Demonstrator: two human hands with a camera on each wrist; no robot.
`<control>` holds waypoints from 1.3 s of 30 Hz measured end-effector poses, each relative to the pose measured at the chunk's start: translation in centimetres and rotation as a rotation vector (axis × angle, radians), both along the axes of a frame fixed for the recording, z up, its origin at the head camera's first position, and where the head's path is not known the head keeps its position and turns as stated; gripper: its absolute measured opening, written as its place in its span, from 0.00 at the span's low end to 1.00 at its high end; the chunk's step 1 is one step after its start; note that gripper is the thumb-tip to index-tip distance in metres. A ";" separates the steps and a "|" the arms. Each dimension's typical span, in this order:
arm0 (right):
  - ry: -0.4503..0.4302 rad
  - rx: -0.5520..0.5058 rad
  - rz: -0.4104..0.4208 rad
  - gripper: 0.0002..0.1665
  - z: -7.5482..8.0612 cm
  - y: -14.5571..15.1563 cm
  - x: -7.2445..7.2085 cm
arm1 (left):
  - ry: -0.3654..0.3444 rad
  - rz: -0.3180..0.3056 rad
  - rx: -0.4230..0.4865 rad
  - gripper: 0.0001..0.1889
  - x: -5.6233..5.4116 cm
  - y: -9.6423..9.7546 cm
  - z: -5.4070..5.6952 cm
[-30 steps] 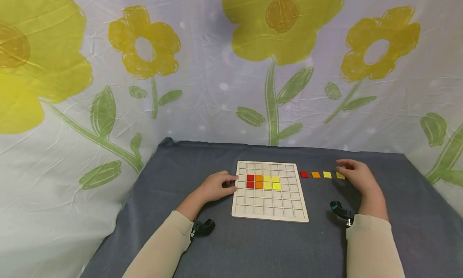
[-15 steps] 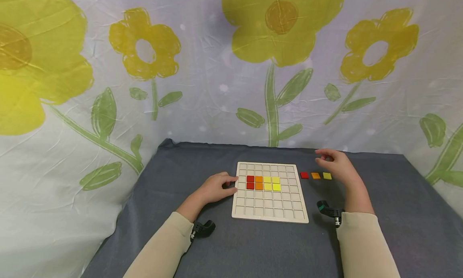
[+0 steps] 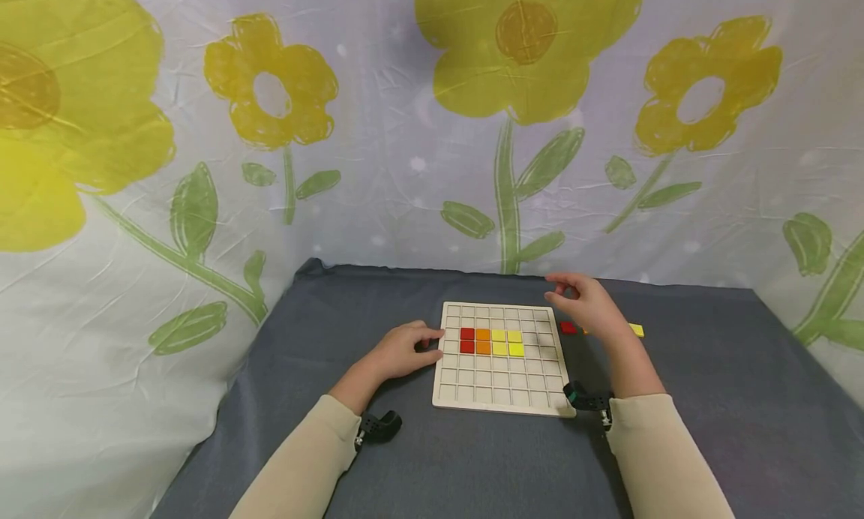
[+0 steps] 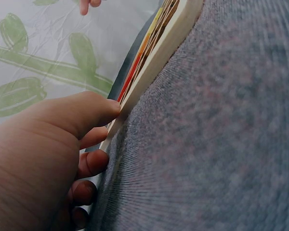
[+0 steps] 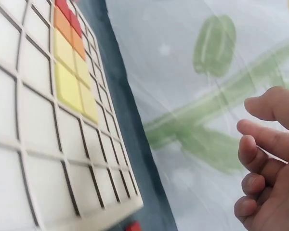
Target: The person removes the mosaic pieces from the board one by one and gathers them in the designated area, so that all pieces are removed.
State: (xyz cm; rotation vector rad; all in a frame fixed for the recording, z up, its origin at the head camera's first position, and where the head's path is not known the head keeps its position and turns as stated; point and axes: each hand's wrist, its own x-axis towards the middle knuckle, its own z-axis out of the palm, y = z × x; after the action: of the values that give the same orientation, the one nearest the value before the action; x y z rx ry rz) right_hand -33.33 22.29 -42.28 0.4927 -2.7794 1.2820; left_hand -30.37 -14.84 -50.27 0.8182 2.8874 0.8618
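Note:
A pale wooden grid board (image 3: 499,396) lies on the table. Within its squares sit red tiles (image 3: 467,346), orange tiles (image 3: 482,346) and several yellow tiles (image 3: 516,349), forming two adjoining rows. My left hand (image 3: 403,348) touches the board's left edge, thumb and index finger spread apart along it; the left wrist view has the thumb tip (image 4: 114,109) against the wooden rim. Above the table, by the board's far right corner, hovers my right hand (image 3: 582,303). Its fingers are loosely bent, and the right wrist view shows nothing between thumb and fingers (image 5: 265,137).
Right of the board are a loose red tile (image 3: 568,328), a sliver of an orange tile (image 3: 586,331) and a yellow tile (image 3: 636,329); my right forearm covers what lies between. A flowered curtain (image 3: 378,204) hangs behind the dark tablecloth (image 3: 418,459).
My right hand has moved left from above the rightmost yellow tile to the board's far right corner, uncovering that tile. My left hand stays at the board's edge.

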 end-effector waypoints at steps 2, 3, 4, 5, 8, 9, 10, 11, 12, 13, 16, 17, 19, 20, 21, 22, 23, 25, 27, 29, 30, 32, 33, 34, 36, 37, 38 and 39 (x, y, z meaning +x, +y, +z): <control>-0.003 -0.004 0.010 0.27 0.0 -0.8 0.1 | 0.002 -0.002 -0.004 0.25 0.0 0.0 0.0; -0.008 -0.010 0.015 0.27 0.0 -1.2 0.2 | 0.003 -0.003 -0.005 0.25 0.0 -0.1 0.0; -0.010 -0.012 0.023 0.28 0.0 -1.6 0.3 | 0.004 -0.003 -0.007 0.25 -0.1 -0.1 0.0; -0.010 -0.015 0.029 0.28 0.0 -2.1 0.4 | 0.007 -0.002 -0.009 0.25 -0.1 -0.1 0.0; -0.005 -0.015 0.039 0.28 -0.1 -3.4 0.7 | 0.008 -0.001 -0.009 0.25 -0.1 -0.1 -0.1; 0.000 -0.016 0.041 0.28 -0.2 -3.8 0.7 | 0.007 -0.001 -0.006 0.25 -0.2 -0.1 -0.1; 0.007 -0.013 0.043 0.28 -0.3 -4.2 0.8 | 0.006 -0.001 -0.005 0.25 -0.2 -0.1 -0.1; 0.013 -0.011 0.042 0.28 -0.4 -4.6 0.8 | 0.006 0.000 -0.003 0.25 -0.2 -0.1 -0.2; 0.020 -0.008 0.041 0.28 -0.5 -5.0 0.9 | 0.006 0.000 -0.001 0.25 -0.2 -0.1 -0.2; 0.026 -0.008 0.041 0.27 -0.6 -5.4 0.9 | 0.006 0.000 0.000 0.25 -0.2 -0.1 -0.2; 0.040 0.005 0.042 0.26 -0.9 -6.3 1.0 | 0.007 0.000 0.000 0.25 -0.2 -0.1 -0.2; 0.044 0.008 0.043 0.26 -1.0 -6.6 1.0 | 0.008 0.000 -0.001 0.25 -0.2 -0.1 -0.2; 0.051 0.016 0.044 0.25 -1.3 -7.2 1.1 | 0.011 -0.001 -0.005 0.25 -0.2 -0.1 -0.2; 0.055 0.022 0.044 0.25 -1.3 -7.5 1.2 | 0.014 -0.004 -0.004 0.25 -0.2 -0.1 -0.2; 0.059 0.030 0.045 0.24 -1.5 -7.8 1.3 | 0.017 -0.004 -0.005 0.25 -0.2 -0.1 -0.1; 0.064 0.038 0.050 0.24 -1.5 -8.2 1.4 | 0.020 -0.006 -0.005 0.25 -0.3 -0.1 -0.1; 0.072 0.051 0.054 0.23 -1.7 -8.5 1.5 | 0.020 -0.005 -0.008 0.25 -0.3 -0.1 -0.1; 0.083 0.076 0.067 0.23 -2.0 -9.0 1.6 | 0.020 -0.004 -0.011 0.25 -0.3 -0.1 -0.1; 0.088 0.110 0.079 0.24 -2.5 -9.4 1.7 | 0.015 -0.002 -0.013 0.25 -0.3 0.0 -0.1; 0.082 0.147 0.090 0.25 -3.0 -9.8 1.6 | 0.010 0.001 -0.015 0.25 -0.3 0.0 -0.1; 0.076 0.167 0.095 0.25 -3.3 -9.9 1.6 | 0.009 0.002 -0.015 0.25 -0.3 0.0 -0.1; 0.048 0.221 0.097 0.27 -3.7 -10.3 1.7 | 0.006 0.004 -0.016 0.25 -0.3 0.0 -0.2; 0.036 0.249 0.098 0.27 -4.0 -10.4 1.7 | 0.005 0.006 -0.017 0.25 -0.3 0.0 -0.2; 0.023 0.280 0.099 0.27 -4.2 -10.5 1.7 | 0.004 0.006 -0.021 0.25 -0.3 0.0 -0.2; 0.004 0.341 0.102 0.28 -4.3 -10.7 1.8 | 0.001 0.008 -0.025 0.25 -0.3 0.0 -0.2; -0.003 0.368 0.103 0.28 -4.4 -10.8 1.9 | 0.001 0.007 -0.025 0.25 -0.3 0.0 -0.2; -0.002 0.395 0.107 0.28 -4.5 -10.9 1.9 | 0.004 0.006 -0.025 0.25 -0.3 -0.1 -0.2; -0.002 0.413 0.112 0.28 -4.6 -10.9 2.0 | 0.007 0.004 -0.025 0.25 -0.3 -0.1 -0.3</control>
State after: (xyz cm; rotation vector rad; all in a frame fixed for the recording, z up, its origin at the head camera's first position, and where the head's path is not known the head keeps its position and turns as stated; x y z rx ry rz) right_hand -31.37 11.36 -46.84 0.6712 -3.0610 0.7128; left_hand -30.72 -14.92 -50.53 0.8152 2.9007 0.8231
